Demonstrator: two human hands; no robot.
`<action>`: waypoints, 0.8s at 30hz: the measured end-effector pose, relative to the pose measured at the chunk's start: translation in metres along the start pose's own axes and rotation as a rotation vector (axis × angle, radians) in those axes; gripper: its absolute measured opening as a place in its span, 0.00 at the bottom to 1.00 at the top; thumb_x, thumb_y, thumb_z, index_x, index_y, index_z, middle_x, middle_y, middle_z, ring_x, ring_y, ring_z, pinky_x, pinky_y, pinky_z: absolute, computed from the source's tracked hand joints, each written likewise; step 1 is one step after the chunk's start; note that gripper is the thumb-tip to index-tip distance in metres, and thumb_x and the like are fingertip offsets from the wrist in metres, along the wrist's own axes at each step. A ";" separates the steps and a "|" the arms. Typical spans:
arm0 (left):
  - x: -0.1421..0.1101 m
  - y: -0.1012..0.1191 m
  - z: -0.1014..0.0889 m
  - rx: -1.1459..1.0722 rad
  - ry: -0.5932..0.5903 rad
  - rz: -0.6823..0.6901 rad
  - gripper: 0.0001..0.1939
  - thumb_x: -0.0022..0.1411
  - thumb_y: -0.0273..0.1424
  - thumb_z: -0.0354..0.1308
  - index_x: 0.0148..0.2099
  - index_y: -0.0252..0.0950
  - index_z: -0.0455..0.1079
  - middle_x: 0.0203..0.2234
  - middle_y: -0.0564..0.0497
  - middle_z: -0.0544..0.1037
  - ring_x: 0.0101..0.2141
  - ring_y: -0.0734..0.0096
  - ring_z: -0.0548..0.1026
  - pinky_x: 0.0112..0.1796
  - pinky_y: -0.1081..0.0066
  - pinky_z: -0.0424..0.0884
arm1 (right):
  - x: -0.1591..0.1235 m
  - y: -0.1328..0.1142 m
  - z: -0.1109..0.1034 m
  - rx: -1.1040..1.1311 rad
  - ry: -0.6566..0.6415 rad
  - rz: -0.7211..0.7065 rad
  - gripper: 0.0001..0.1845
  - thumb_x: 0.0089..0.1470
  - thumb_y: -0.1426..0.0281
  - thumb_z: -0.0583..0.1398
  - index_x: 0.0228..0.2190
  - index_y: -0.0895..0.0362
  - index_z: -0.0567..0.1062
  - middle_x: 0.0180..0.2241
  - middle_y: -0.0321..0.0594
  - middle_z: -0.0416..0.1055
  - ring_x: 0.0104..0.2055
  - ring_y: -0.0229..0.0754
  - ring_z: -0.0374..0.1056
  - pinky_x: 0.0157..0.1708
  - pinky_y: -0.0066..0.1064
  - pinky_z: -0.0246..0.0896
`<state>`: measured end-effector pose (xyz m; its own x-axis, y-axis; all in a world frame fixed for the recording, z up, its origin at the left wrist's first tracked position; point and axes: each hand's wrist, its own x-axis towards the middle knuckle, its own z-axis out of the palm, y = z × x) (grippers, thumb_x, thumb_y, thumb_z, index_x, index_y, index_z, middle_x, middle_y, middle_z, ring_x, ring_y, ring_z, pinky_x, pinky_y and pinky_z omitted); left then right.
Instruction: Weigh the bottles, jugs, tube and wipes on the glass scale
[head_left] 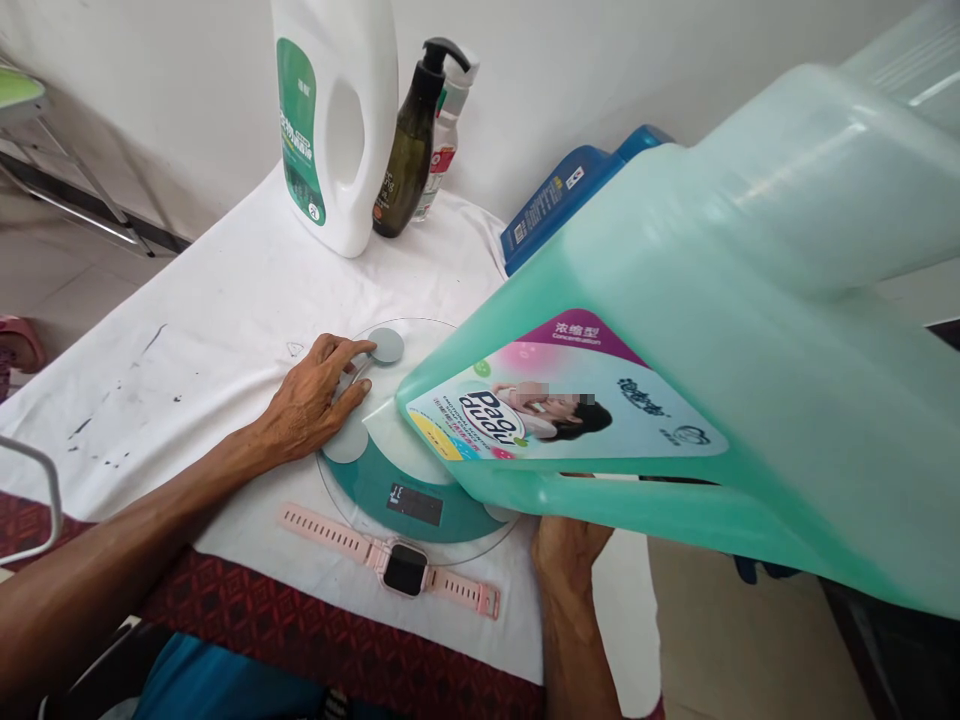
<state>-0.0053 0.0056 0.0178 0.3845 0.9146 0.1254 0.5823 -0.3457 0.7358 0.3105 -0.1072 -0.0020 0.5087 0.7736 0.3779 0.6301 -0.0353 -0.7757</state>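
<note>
My left hand lies at the left side of a round glass scale, its fingers stretched out and apart near a grey disc. It holds nothing. A large detergent bottle with green liquid and a printed label looms close to the camera, its base over the scale. Part of the scale is hidden behind it. Below the bottle's lower side is my right hand; the bottle covers its fingers, so I cannot tell whether it grips anything. The scale's dark display faces my side.
A pink watch lies along the near table edge. Toward the wall stand a white jug, a dark pump bottle and a clear bottle. A blue bottle is partly hidden. A white cloth covers the table.
</note>
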 end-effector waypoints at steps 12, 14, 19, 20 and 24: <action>0.001 0.003 0.000 0.005 -0.004 -0.015 0.23 0.72 0.38 0.53 0.66 0.41 0.67 0.51 0.43 0.71 0.44 0.61 0.76 0.40 0.58 0.80 | -0.004 -0.012 -0.001 0.037 -0.008 0.025 0.19 0.61 0.58 0.60 0.23 0.54 0.72 0.24 0.34 0.70 0.31 0.43 0.64 0.49 0.45 0.63; 0.001 0.003 0.000 0.009 -0.007 -0.015 0.23 0.72 0.38 0.53 0.66 0.41 0.67 0.51 0.43 0.71 0.43 0.61 0.76 0.39 0.59 0.80 | -0.002 -0.017 -0.001 0.020 -0.001 0.017 0.21 0.61 0.58 0.59 0.20 0.53 0.68 0.21 0.33 0.67 0.29 0.41 0.61 0.48 0.45 0.62; 0.001 0.002 0.000 0.008 -0.006 -0.007 0.23 0.72 0.38 0.53 0.66 0.41 0.66 0.51 0.43 0.71 0.43 0.61 0.76 0.40 0.58 0.80 | 0.000 -0.019 -0.002 0.001 0.013 0.039 0.21 0.60 0.56 0.59 0.19 0.52 0.67 0.21 0.33 0.64 0.32 0.44 0.61 0.47 0.44 0.61; 0.001 0.002 0.001 0.007 -0.003 -0.004 0.23 0.72 0.38 0.53 0.66 0.41 0.67 0.51 0.44 0.71 0.43 0.61 0.76 0.41 0.57 0.80 | -0.001 -0.017 -0.002 0.002 0.025 0.034 0.21 0.59 0.56 0.60 0.19 0.52 0.68 0.21 0.34 0.65 0.32 0.44 0.61 0.46 0.44 0.61; 0.001 0.000 0.002 -0.012 0.014 -0.006 0.23 0.72 0.38 0.54 0.66 0.42 0.67 0.50 0.45 0.71 0.41 0.63 0.76 0.41 0.57 0.80 | 0.000 -0.014 0.001 0.180 0.151 0.111 0.18 0.58 0.58 0.62 0.20 0.53 0.71 0.25 0.34 0.69 0.32 0.43 0.64 0.42 0.41 0.64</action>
<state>-0.0033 0.0064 0.0165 0.3713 0.9193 0.1304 0.5755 -0.3380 0.7447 0.3009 -0.1063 0.0083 0.6593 0.6676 0.3460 0.4578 0.0086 -0.8890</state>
